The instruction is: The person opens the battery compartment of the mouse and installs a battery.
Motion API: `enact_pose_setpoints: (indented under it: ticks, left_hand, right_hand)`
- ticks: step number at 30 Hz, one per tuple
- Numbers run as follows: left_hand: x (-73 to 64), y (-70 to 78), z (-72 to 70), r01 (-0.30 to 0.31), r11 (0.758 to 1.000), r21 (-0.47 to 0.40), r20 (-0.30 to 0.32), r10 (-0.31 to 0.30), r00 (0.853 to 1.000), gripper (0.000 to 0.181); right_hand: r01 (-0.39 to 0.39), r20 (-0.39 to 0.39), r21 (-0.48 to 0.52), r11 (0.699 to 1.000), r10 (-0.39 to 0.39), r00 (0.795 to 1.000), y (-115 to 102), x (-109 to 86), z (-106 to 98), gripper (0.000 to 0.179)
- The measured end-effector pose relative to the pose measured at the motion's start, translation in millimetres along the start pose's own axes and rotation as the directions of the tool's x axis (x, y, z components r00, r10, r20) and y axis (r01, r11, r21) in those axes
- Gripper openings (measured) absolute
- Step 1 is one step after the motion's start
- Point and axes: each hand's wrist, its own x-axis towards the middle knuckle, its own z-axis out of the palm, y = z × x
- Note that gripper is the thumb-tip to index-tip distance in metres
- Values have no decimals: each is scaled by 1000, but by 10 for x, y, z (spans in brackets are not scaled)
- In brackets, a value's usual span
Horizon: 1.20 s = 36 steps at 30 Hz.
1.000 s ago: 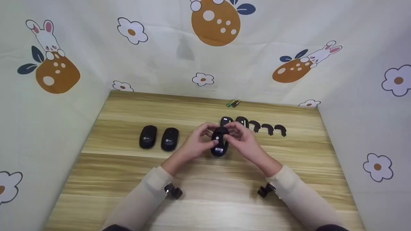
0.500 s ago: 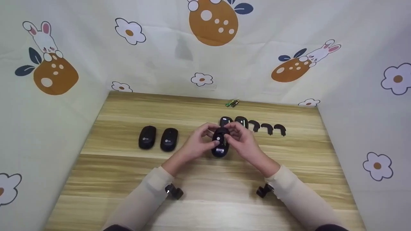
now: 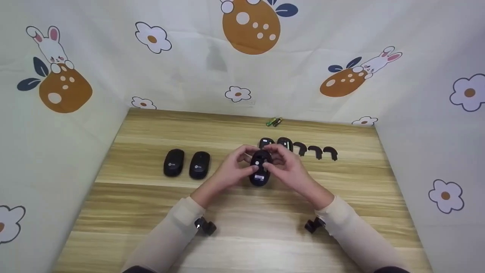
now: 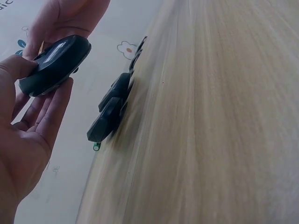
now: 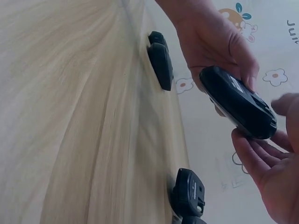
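A black computer mouse [image 3: 259, 178] is held up off the table with its underside, label and open battery compartment facing up. My left hand [image 3: 233, 167] grips its left side, thumb on the underside and fingers beneath, as the left wrist view also shows. Around the far right side curls my right hand [image 3: 290, 167], its thumb over the battery compartment. In the left wrist view a thin gold-coloured bit shows by the right thumb. Behind the hands lie two more upturned mice, a left one [image 3: 266, 141] partly hidden and a right one [image 3: 285, 143], with light strips in their compartments.
Two mice, the left one [image 3: 174, 163] and the right one [image 3: 199, 165], sit upright on the wooden table [image 3: 242, 235] at left. Several curved black covers [image 3: 315, 152] lie in a row at right. Batteries [image 3: 274, 122] rest near the back patterned cloth wall [image 3: 189, 76].
The right thumb has shifted slightly down over the battery compartment, and the greenish strip beneath it shows less. Both hands keep their hold on the mouse.
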Motion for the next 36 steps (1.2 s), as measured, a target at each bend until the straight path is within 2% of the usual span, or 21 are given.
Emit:
enact_pose_setpoints:
  ticks: [4, 6, 9, 12, 18, 25, 31, 36]
  left_hand:
    - [-14, -5, -13, 9, 1000, 0, -5, -9, 1000, 51]
    - [-19, -14, -22, 17, 1000, -1, -10, -17, 1000, 52]
    - [-25, -21, -39, 33, 999, -11, -18, -33, 999, 53]
    - [-31, -25, -52, 45, 998, -34, -22, -46, 999, 53]
    - [-44, -12, -83, 28, 1000, -6, 12, -28, 1000, 56]
    - [-86, 9, -170, 29, 990, 136, 78, -40, 996, 89]
    - [-78, 0, -234, 14, 969, 248, 140, -50, 989, 117]
    - [-50, 5, -287, -28, 938, 345, 150, -26, 988, 123]
  right_hand:
    - [114, 98, -72, 991, -106, 989, 18, -37, -24, 78]
    - [153, 140, -132, 979, -135, 981, 25, -66, -29, 93]
    - [179, 190, -216, 960, -138, 972, 21, -98, -21, 110]
    - [164, 219, -275, 947, -105, 970, 3, -118, -5, 120]
    - [101, 228, -328, 939, -25, 973, -40, -120, 28, 117]
    - [56, 222, -296, 954, 11, 975, -18, -57, 39, 114]
    - [38, 220, -292, 956, 28, 975, 23, 45, 48, 112]
    - [77, 225, -306, 949, -6, 974, 69, 138, 55, 111]
